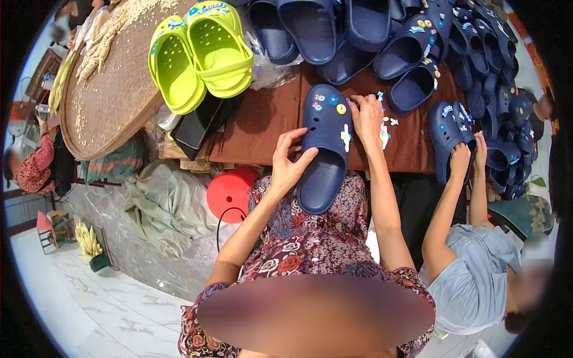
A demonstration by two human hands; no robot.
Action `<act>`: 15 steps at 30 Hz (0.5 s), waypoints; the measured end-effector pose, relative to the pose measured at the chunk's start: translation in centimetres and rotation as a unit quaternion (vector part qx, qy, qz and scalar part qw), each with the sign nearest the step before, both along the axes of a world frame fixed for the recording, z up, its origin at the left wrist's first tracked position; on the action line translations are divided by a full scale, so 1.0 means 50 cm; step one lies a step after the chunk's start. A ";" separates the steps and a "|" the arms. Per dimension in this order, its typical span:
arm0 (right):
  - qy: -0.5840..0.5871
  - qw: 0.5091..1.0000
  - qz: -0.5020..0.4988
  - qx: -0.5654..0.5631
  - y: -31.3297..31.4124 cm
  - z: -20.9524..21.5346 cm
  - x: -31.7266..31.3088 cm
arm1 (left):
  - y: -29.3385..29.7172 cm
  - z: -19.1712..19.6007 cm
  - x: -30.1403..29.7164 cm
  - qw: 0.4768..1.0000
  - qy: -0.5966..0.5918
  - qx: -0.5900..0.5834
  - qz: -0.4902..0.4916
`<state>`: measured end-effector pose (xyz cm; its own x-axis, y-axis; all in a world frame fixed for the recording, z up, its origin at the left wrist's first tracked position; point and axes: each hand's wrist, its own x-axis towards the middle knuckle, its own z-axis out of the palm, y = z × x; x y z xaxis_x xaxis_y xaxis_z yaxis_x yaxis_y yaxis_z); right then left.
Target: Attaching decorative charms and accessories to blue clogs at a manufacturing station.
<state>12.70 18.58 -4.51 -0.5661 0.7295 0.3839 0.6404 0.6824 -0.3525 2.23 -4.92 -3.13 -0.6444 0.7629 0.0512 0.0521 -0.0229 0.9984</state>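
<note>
A navy blue clog [318, 173] hangs partly over the near edge of the brown-covered table, its toe away from me. Several small charms, including a blue flower and a yellow round one, are fixed on its upper. My left hand [290, 161] grips the clog's left side, thumb near the foot opening. On the other side, my right hand [367, 121] has bent fingers beside the toe; whatever they pinch is hidden. Loose blue and white charms [385, 137] lie on the table beside that hand.
Lime green clogs [218, 51] stand at the far left near a woven tray [113, 89] with pale kernels. Navy clogs [310, 30] are heaped along the back and right. To my right, another person's hands [459, 160] hold navy clogs [444, 128]. A red stool [230, 196] stands below the table.
</note>
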 end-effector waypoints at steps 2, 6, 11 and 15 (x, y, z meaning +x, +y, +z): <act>-0.003 1.000 0.003 -0.018 0.002 -0.003 0.003 | -0.004 -0.008 -0.003 1.000 -0.017 0.003 0.006; 0.009 1.000 0.007 -0.019 0.003 -0.005 0.000 | -0.003 -0.013 -0.017 0.997 -0.078 -0.011 0.021; 0.044 0.998 0.027 -0.043 0.010 -0.006 0.004 | 0.029 -0.022 -0.044 0.997 -0.027 0.020 0.064; 0.056 0.997 0.042 -0.033 0.006 -0.007 0.010 | 0.049 -0.007 -0.057 0.996 -0.071 0.029 0.048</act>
